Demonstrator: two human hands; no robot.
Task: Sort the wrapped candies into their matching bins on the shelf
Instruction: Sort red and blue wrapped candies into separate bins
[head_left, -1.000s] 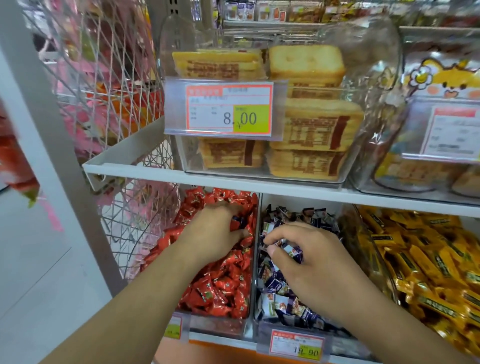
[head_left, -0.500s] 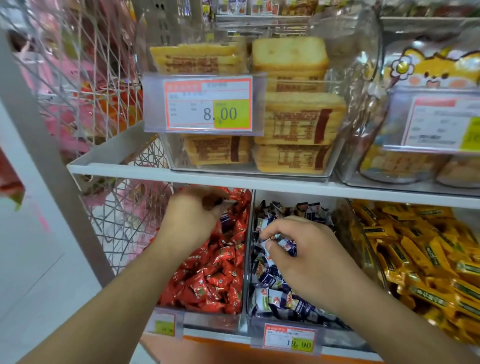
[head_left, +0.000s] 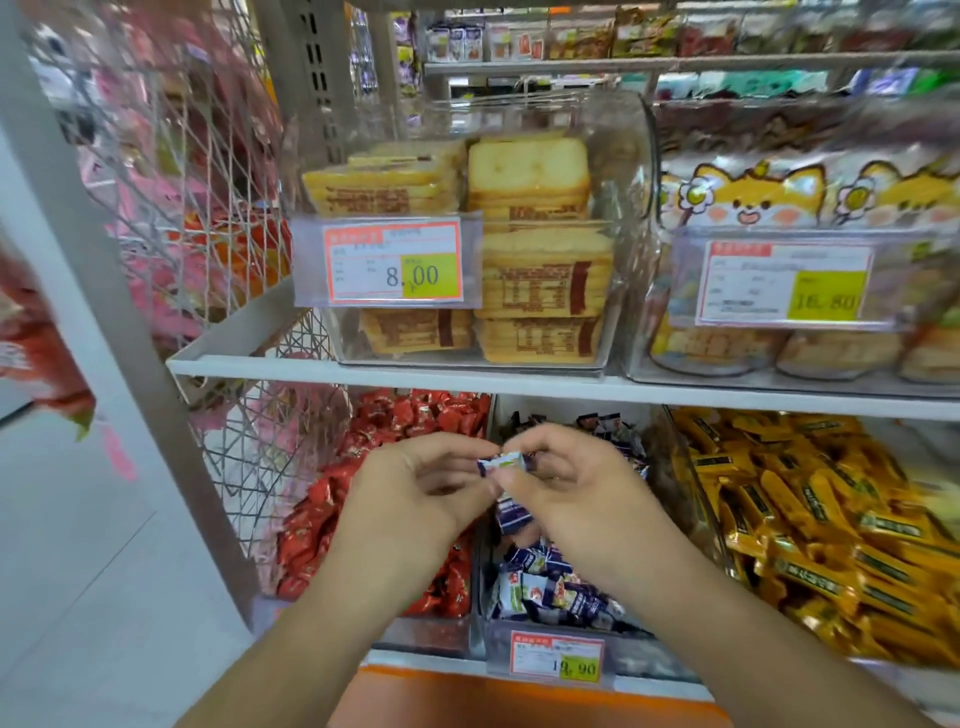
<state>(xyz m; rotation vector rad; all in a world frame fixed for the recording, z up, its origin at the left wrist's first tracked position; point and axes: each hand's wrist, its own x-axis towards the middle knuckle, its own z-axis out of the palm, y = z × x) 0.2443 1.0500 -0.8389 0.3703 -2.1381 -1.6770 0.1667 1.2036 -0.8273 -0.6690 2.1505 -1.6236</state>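
The shelf (head_left: 332, 369) carried three bins beneath it: red (head_left: 363, 493), blue (head_left: 550, 582), yellow (head_left: 810, 525). Above the blue bin, the left hand (head_left: 410, 499) and right hand (head_left: 566, 488) met, each pinching one end of a blue-white candy (head_left: 503, 461). Its long axis ran hand to hand, directly over matching wrappers.

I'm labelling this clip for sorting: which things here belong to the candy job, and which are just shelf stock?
Job: blue-and-white candy pinched by left hand and right hand; red candy bin; blue candy bin.
Not job: yellow bars; toast packs; price tag.
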